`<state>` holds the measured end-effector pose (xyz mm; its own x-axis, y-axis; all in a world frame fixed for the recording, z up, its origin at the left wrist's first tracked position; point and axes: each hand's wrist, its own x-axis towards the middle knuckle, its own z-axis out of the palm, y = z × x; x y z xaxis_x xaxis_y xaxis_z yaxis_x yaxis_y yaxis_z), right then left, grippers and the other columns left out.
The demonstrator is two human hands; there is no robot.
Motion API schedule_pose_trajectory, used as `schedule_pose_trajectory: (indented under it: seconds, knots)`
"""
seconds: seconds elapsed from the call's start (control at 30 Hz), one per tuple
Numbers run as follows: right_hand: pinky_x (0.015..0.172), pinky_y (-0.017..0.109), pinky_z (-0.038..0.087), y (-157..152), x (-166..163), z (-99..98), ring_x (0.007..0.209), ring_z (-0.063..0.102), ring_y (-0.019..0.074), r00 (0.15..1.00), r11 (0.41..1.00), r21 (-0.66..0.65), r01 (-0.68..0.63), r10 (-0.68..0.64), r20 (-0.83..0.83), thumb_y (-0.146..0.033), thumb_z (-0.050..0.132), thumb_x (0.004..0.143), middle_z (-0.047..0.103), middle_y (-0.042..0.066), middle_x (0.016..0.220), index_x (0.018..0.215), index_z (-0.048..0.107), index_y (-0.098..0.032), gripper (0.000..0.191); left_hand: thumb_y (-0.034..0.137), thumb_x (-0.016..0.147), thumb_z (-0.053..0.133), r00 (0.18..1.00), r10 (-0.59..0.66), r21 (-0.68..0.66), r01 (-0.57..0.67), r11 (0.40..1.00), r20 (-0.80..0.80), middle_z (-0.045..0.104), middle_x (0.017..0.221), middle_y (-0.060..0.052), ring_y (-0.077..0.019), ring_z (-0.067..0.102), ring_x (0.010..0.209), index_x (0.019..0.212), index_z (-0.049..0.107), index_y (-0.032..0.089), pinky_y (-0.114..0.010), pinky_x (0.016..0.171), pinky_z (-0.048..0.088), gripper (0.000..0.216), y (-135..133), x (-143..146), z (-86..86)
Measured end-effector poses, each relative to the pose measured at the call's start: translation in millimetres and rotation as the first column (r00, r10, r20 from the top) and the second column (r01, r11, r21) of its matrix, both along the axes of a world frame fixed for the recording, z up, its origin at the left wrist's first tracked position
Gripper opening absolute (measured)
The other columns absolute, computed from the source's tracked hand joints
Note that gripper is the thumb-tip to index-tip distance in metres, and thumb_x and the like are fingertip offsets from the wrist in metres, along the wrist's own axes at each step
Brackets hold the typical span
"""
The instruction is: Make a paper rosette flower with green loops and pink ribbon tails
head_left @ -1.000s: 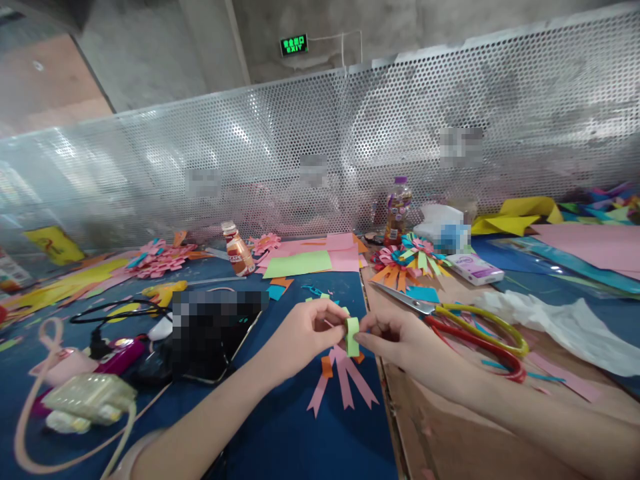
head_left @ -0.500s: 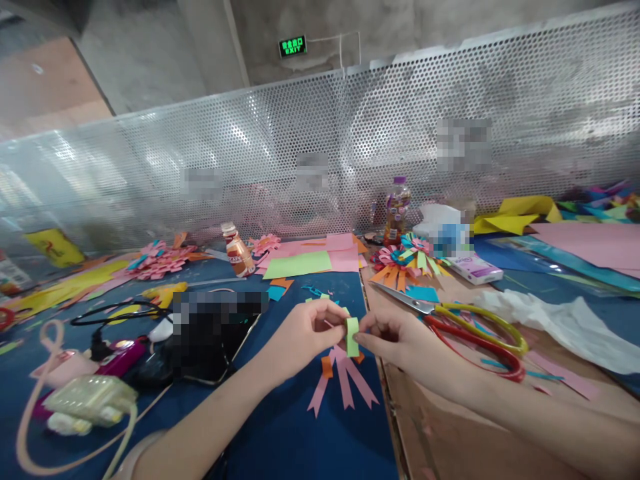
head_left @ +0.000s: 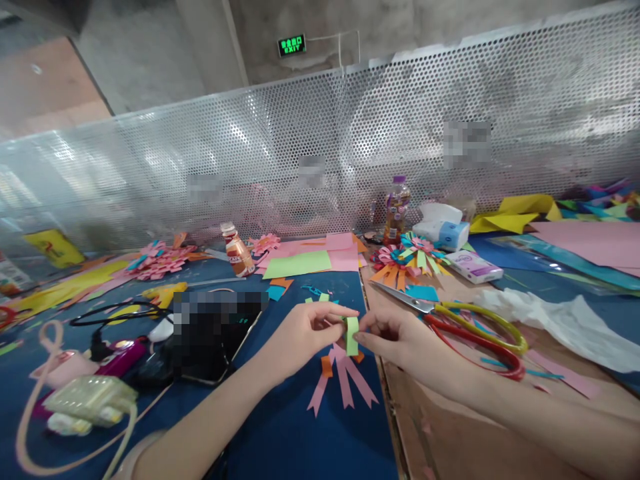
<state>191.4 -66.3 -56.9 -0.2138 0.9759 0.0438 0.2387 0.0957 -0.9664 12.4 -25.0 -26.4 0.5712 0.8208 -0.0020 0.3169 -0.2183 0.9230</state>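
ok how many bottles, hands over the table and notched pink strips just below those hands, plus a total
Bottles: 2 (brown bottle, purple-capped bottle)
Hands: 2 (left hand, right hand)
Notched pink strips: 3
Total: 7

A perforated metal screen (head_left: 280, 147) spans the far side; behind it, a concrete wall (head_left: 160, 60) bears a glowing exit sign (head_left: 291, 45).

1. Your surroundings look like a craft workshop: 12 o'clock, smooth light-green rectangular paper sheet (head_left: 298, 265); 1 o'clock, multicoloured layered paper rosette (head_left: 423, 253); nearer 2, steel-bladed scissors with red and yellow handles (head_left: 426, 307).
2. Behind your table, 10 to 2, perforated silver metal screen (head_left: 280, 153).
3. High at 12, green-lit rectangular exit sign (head_left: 291, 46) on bare grey concrete wall (head_left: 395, 30).
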Motion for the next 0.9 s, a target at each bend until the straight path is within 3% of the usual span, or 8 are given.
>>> schedule_pose_trajectory:
  seconds: [0.53,0.73,0.83,0.9]
  knots:
    - [0.053,0.023,0.032,1.7,-0.1,-2.3,0.057,0.047,0.0100,0.999,1.000,-0.009,-0.002,0.001,-0.037,-0.035,0.058,0.080,0.056,-0.003,0.064,0.075,0.058,-0.019,0.017,0.018,0.078,0.055,0.998,0.005,0.045,-0.003,0.999,-0.055,0.070,0.086,-0.001,-0.0136,0.061,0.071,0.107,0.068,0.022,-0.023,0.066,0.045,0.032,-2.4,-1.0,3.1]
    - [0.052,0.023,0.033,-0.8,0.9,0.0,0.058,0.045,0.0107,0.999,0.999,0.014,0.032,-0.033,0.015,-0.038,0.053,0.083,0.051,-0.003,0.064,0.076,0.058,-0.019,0.021,0.018,0.078,0.056,1.000,0.017,0.038,-0.016,0.999,-0.024,0.071,0.087,-0.001,-0.0145,0.062,0.074,0.104,0.069,0.023,-0.024,0.069,0.045,0.030,0.9,-1.7,0.7]
    - [0.050,0.023,0.036,-3.9,5.9,0.8,0.055,0.043,0.0110,0.985,0.972,0.209,0.104,-0.130,0.117,-0.036,0.047,0.087,0.047,-0.004,0.063,0.087,0.056,-0.020,0.019,0.017,0.077,0.057,1.000,0.031,0.024,-0.031,0.999,0.007,0.070,0.087,-0.002,-0.0138,0.061,0.074,0.106,0.069,0.022,-0.023,0.068,0.045,0.031,1.8,-1.3,0.6]
    - [0.052,0.024,0.040,-4.7,10.7,-2.6,0.059,0.048,0.0126,0.952,0.876,0.481,0.043,-0.182,0.245,-0.031,0.051,0.084,0.051,-0.001,0.070,0.098,0.054,-0.020,0.017,0.018,0.076,0.058,0.999,0.038,0.014,-0.039,0.999,0.018,0.070,0.085,-0.001,-0.0126,0.059,0.071,0.105,0.069,0.022,-0.022,0.066,0.043,0.031,1.5,-0.9,1.3]
